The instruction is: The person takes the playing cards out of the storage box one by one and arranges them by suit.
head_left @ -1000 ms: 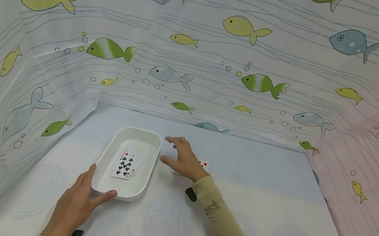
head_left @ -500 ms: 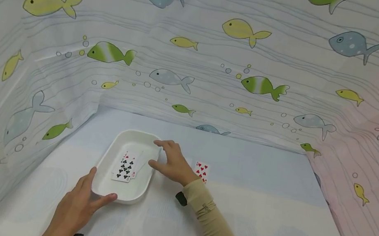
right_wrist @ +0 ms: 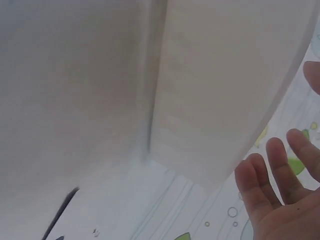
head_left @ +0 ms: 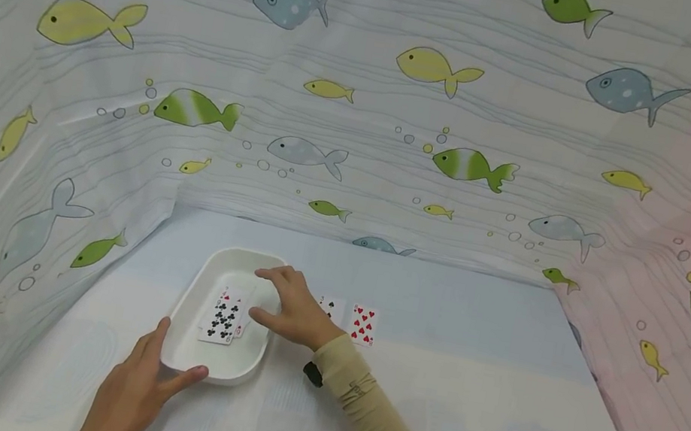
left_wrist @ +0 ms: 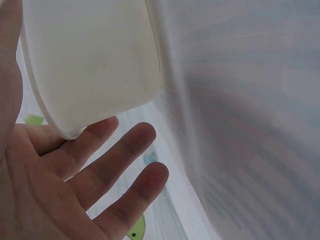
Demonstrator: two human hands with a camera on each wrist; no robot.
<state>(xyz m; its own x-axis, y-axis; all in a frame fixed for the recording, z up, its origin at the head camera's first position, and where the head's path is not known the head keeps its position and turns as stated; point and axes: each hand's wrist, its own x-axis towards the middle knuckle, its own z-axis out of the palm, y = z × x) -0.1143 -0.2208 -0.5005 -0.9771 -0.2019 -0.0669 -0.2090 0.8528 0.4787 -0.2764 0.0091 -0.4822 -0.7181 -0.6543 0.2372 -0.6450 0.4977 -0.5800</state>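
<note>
A white plastic tray (head_left: 186, 307) lies on the left half of the table, with several playing cards in it. A clubs card (head_left: 220, 324) tops that pile, and red-pip corners show beneath it. My left hand (head_left: 128, 385) holds the tray's near left corner, thumb along the near rim and fingers at the left side. In the left wrist view its other fingers spread out beyond the corner. Over the tray's right rim reaches my right hand (head_left: 291, 309), thumb and fingers apart with nothing between them. The right wrist view shows those fingers (right_wrist: 285, 172) loosely bent beside the rim.
To the right of the tray, a hearts card (head_left: 363, 325) lies face up on the pale tablecloth (head_left: 458, 402). Beside it a spades card (head_left: 331, 309) is partly hidden by my right hand. A fish-print curtain (head_left: 361, 119) surrounds the table's back and sides.
My right hand has moved left from beside the tray to over its right part, uncovering the hearts card and part of the spades card. The left hand stays at the tray's corner.
</note>
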